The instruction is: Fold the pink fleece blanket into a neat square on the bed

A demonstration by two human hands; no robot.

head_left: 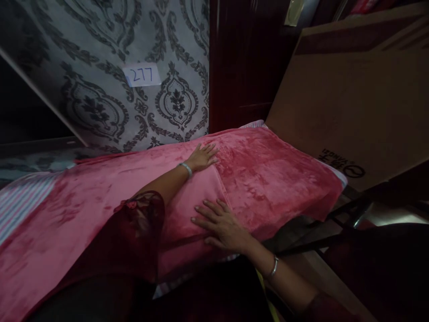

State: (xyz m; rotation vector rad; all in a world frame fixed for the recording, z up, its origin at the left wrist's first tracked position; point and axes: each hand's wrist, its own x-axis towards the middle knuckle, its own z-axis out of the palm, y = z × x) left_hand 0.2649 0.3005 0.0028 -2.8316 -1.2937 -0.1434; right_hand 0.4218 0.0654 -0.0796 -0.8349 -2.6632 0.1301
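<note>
Long striped surface (pixel 28 201) beneath a pink-red plush blanket (pixel 275 174), the blanket partly folded over itself.

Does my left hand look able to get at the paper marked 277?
Probably yes: your left hand lies open on the pink blanket, and nothing visible blocks its way to the paper, though it would likely need to lift and reach.
</note>
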